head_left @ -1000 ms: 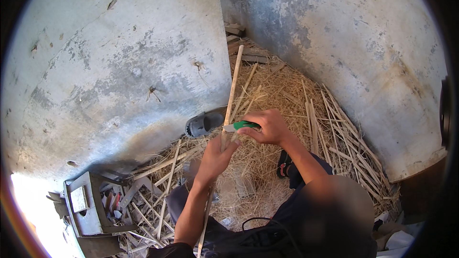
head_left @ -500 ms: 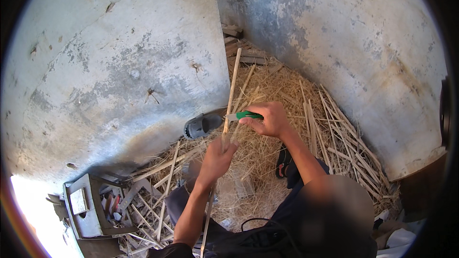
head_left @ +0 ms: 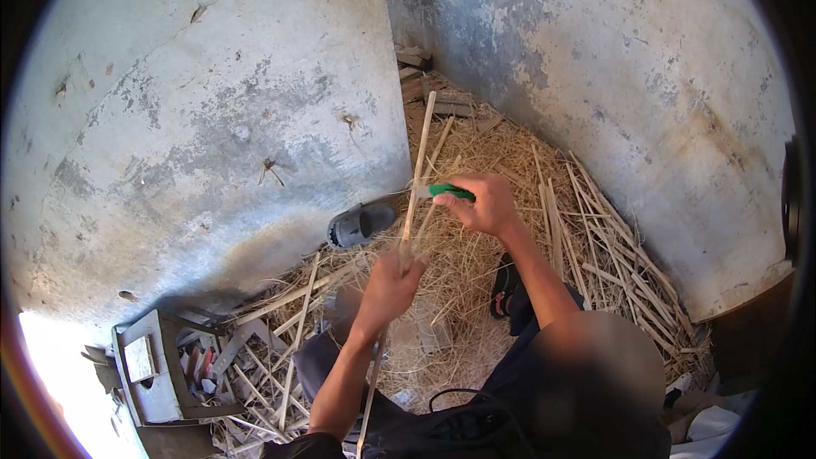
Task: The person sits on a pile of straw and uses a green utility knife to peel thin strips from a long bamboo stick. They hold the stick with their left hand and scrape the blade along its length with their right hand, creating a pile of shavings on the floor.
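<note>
- Left hand (head_left: 391,291) wrapped round wooden strip (head_left: 424,140), mid-scene, running near to far.
- Right hand (head_left: 489,206), farther right, clenched on green knife (head_left: 452,192); blade (head_left: 423,192) at strip, contact blurred.
- Suggest shallow blade angle, light strokes away from left hand.
- Far: straw-like shavings (head_left: 501,146).

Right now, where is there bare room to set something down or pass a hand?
Hardly any bare floor shows. A hand could probably pass between the left hand and the dark sandal, over shavings. A small thing might rest on shavings between the right hand and the sticks along the right wall. Crowded: those sticks, and the lower left around the box.
</note>
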Demonstrator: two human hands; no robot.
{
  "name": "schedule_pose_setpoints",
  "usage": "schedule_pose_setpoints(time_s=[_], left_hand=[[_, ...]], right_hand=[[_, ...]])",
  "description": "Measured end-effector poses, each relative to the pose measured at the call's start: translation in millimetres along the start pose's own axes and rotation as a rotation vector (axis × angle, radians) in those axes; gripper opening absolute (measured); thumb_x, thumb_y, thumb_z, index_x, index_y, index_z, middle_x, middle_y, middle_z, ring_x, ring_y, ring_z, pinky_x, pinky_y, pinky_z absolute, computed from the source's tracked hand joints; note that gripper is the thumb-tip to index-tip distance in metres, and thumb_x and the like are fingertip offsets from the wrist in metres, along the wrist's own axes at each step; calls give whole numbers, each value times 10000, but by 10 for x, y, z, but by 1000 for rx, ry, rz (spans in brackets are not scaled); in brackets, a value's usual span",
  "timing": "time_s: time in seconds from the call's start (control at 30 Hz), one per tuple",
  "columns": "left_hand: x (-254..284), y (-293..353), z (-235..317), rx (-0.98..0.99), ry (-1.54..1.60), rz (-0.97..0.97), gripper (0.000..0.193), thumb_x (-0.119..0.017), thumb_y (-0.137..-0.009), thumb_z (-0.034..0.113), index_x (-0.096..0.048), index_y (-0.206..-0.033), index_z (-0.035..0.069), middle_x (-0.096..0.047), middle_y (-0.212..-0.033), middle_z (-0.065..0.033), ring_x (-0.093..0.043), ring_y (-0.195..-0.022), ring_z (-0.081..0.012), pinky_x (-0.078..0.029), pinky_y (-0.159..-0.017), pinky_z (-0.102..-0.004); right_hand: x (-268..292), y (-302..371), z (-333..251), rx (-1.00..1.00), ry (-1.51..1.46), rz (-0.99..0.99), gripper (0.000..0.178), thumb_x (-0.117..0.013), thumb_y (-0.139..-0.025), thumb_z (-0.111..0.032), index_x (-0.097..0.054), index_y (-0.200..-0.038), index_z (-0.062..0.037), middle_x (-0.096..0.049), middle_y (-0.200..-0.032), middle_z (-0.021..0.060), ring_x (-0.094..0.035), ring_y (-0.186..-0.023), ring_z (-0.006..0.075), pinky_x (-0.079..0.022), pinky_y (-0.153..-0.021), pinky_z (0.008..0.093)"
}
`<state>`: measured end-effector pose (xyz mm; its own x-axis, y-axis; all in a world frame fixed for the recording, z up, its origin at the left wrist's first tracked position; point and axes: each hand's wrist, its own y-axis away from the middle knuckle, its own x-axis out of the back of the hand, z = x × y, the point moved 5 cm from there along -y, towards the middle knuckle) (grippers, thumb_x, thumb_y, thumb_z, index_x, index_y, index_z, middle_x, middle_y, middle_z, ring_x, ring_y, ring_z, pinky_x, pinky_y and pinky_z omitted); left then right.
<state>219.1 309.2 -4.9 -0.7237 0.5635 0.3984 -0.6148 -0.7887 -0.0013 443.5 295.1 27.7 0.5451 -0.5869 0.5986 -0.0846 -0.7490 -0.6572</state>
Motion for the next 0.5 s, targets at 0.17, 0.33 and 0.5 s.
schedule_pose_setpoints(time_s=[0.17, 0.33, 0.5], left_hand=[[-44, 16, 20, -9, -2, -35, 314, -651, -1042, 234, -561, -884, -22, -476, -661, -62, -425, -644, -157, -388, -590, -399], [-50, 12, 2, 58, -5, -51, 374, -687, -1026, 271, -551, -852, -31, -441, -672, -14, -400, -682, -121, -378, -599, -374], [-125, 50, -48, 63, -32, -54, 394, -691, -1024, 270, -524, -822, -24, -426, -666, -13, -396, -677, -117, -371, -592, -380]], right_hand=[[81, -50, 133, -82, 77, -23, 556, -703, -942, -619, -827, -959, -77, -702, -664, 65, -653, -563, 232, -478, -517, 371], [74, -63, 184, -55, 51, 35, 565, -681, -955, -629, -832, -965, -85, -692, -642, 59, -654, -559, 223, -473, -512, 367], [189, -119, 378, -153, 71, 21, 555, -675, -963, -629, -843, -995, -101, -680, -625, 39, -625, -533, 193, -447, -495, 359]])
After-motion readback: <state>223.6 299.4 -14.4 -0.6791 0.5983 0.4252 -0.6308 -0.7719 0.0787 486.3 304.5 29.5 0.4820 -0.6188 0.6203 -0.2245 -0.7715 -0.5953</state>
